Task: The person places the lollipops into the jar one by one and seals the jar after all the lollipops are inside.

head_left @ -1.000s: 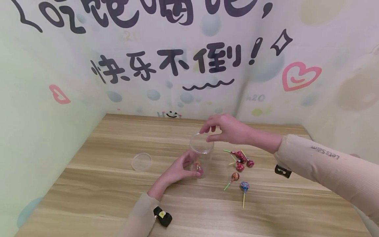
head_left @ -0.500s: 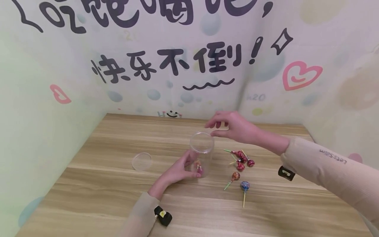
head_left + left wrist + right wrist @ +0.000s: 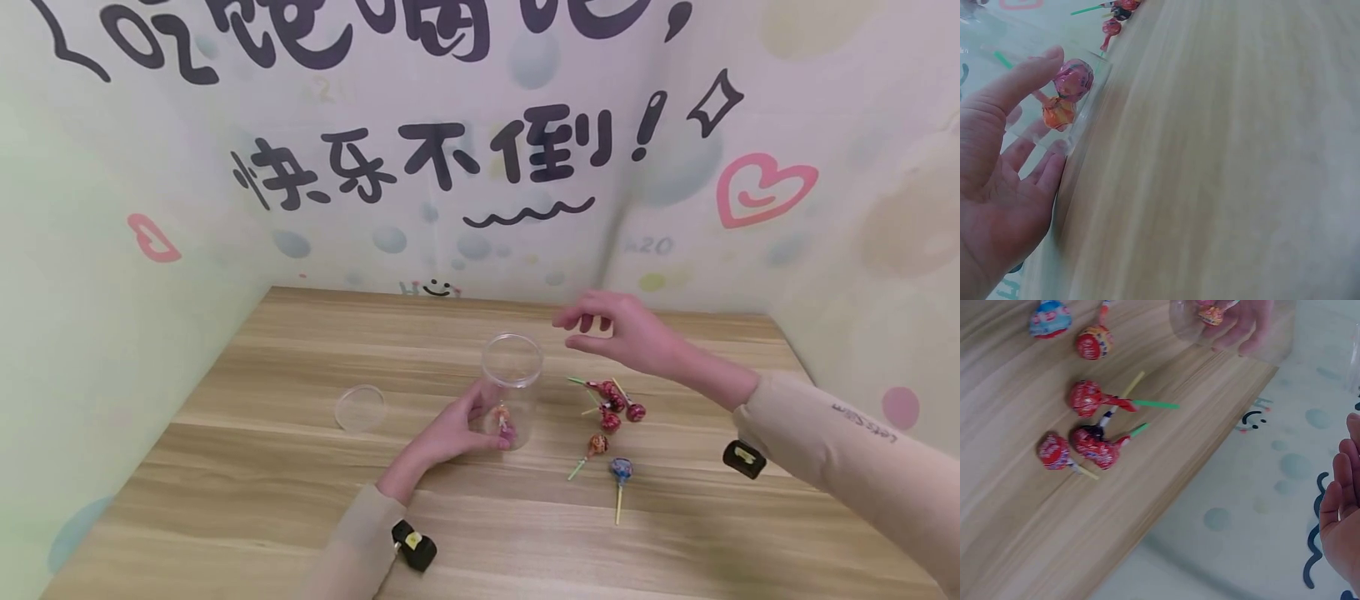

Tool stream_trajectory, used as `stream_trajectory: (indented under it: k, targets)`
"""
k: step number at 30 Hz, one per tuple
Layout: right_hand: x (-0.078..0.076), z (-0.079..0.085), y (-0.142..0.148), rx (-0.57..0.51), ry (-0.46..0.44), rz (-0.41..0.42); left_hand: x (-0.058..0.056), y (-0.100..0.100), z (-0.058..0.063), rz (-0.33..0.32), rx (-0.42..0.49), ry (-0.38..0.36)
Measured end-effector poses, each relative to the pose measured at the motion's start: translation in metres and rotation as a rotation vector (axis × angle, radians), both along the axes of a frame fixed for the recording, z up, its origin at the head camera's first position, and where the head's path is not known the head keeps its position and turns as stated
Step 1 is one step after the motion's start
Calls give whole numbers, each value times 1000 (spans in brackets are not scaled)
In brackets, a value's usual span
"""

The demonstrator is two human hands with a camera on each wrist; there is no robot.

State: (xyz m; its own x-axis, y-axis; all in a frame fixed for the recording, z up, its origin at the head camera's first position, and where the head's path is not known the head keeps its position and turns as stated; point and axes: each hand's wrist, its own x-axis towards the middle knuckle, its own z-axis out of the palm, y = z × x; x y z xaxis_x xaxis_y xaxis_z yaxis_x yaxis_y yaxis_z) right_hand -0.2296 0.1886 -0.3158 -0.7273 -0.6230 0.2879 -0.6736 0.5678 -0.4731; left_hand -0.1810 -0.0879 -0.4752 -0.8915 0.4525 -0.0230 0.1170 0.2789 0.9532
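Observation:
A clear plastic jar [image 3: 519, 392] stands upright and uncovered on the table. Around its lower part my left hand [image 3: 448, 433] curls, thumb at the front. Inside lie a pink lollipop [image 3: 1074, 80] and an orange lollipop [image 3: 1059, 114], heads at the bottom. My right hand [image 3: 626, 333] hovers to the right of the jar's rim, fingers loosely bent, holding nothing. Below it on the table is a cluster of red lollipops [image 3: 611, 421]. Nearer the front lie an orange-red lollipop [image 3: 597, 444] and a blue lollipop [image 3: 622, 469].
A round clear lid [image 3: 360, 410] lies flat to the left of the jar. The wooden table [image 3: 262, 475] meets a printed wall cloth [image 3: 360, 258] at the back. Black wrist cameras [image 3: 414, 547] are strapped at both sleeves.
My right hand has drawn away from the jar's rim, moving right and finally a little lower. The left hand and the jar have stayed in place.

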Motion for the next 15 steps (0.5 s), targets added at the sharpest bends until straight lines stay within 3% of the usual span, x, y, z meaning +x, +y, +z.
stream_trajectory:
  k: [15]
  targets:
    - [1, -49, 54, -4, 23, -95, 0, 0, 1, 15, -14, -4]
